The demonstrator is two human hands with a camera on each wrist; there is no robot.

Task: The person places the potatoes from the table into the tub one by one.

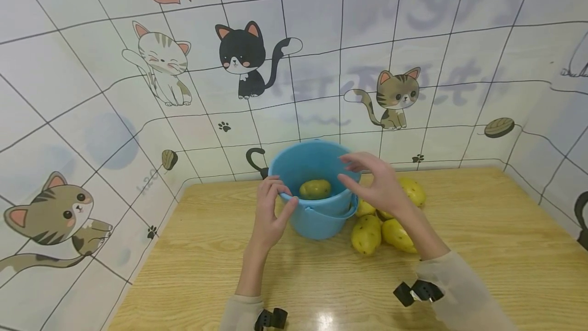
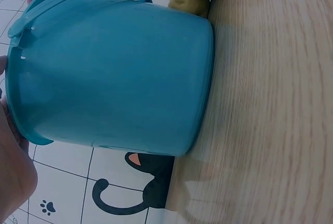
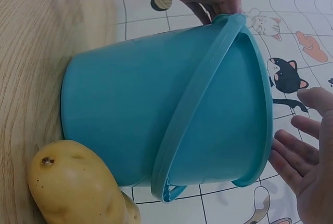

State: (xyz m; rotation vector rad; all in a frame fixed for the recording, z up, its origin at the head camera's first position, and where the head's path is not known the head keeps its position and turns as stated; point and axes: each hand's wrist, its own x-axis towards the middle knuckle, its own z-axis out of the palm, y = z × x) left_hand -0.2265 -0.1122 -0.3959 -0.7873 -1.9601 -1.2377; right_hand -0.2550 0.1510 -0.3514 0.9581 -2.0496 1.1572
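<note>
A blue plastic bucket stands on the wooden table near the wall, with one yellow potato inside it. My left hand pinches the bucket's near-left rim between thumb and fingers. My right hand hovers over the bucket's right rim, fingers spread and empty. Several more yellow potatoes lie on the table just right of the bucket, under my right forearm. The left wrist view shows the bucket from the side; the right wrist view shows the bucket, its handle folded down and a potato at its base.
Tiled walls with cat pictures close in the table at the back, left and right. The table's left edge meets the wall. Bare wood stretches right of the potatoes and in front of the bucket.
</note>
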